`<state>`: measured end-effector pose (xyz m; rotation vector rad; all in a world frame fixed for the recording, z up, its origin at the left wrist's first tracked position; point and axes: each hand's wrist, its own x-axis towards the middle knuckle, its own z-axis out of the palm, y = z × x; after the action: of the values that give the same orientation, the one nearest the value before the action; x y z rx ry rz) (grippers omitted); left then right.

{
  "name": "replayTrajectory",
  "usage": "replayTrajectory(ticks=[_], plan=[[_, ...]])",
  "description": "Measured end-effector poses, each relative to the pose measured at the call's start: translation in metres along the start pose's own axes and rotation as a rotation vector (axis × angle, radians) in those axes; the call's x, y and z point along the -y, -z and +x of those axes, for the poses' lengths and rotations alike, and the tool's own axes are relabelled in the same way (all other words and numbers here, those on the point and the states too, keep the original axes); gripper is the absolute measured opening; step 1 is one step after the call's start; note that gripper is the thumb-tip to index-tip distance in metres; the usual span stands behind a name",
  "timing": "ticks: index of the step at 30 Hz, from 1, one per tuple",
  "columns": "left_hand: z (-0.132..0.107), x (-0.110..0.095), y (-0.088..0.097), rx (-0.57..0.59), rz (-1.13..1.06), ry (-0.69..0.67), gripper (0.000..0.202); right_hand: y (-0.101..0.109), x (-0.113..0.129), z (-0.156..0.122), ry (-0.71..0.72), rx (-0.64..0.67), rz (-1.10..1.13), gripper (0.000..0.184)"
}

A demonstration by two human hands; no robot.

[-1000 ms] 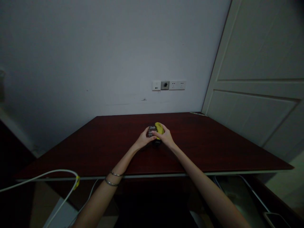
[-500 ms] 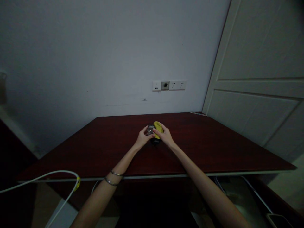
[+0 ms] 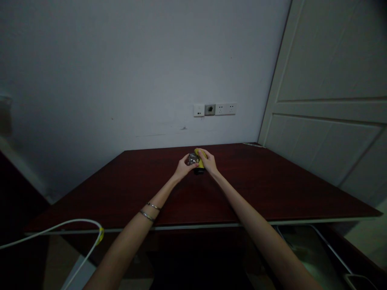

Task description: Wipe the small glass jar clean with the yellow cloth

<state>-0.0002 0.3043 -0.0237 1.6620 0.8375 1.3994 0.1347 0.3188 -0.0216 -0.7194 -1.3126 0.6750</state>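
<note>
Over the dark red desk (image 3: 133,193), about midway across its width, a small glossy object (image 3: 193,158) is sitting between two hands; whether its underside is touching the wood, I cannot tell. The left hand (image 3: 183,167) is gripping it narrowly, with fingers curling along its left side and the thumb reaching across the near face toward the right. The right hand (image 3: 209,162) is holding what is looking like a yellow cloth (image 3: 200,164), bunched against the object's right side, with its digits closing over the upper part of the yellow. A black part (image 3: 198,172) is showing just below the cloth; dim light is making it hard to judge whether it is belonging to the glossy object. For good handling, the left hand should be doing the steadying, firm without squeezing, since so shiny a surface is probably offering little friction. The right hand should be pressing lightly and evenly, having the cloth lying flat rather than bunching. Working low over the desk is likely paying off too, making any slip a short drop.
</note>
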Motion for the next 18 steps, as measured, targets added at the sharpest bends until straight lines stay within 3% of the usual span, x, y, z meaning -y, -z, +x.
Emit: replayTrajectory(ticks=[6,14,18], plan=[[0.005,0.02,-0.002,-0.023,-0.001,-0.014,0.064,0.004,-0.011,0.0,0.038,0.033,-0.011,0.041],[-0.001,0.021,-0.004,-0.024,0.075,-0.076,0.062,0.01,-0.002,-0.011,0.169,0.196,-0.035,0.03],[-0.005,0.02,-0.004,-0.03,0.113,-0.075,0.065,0.007,-0.008,-0.007,0.076,0.135,-0.021,0.033]])
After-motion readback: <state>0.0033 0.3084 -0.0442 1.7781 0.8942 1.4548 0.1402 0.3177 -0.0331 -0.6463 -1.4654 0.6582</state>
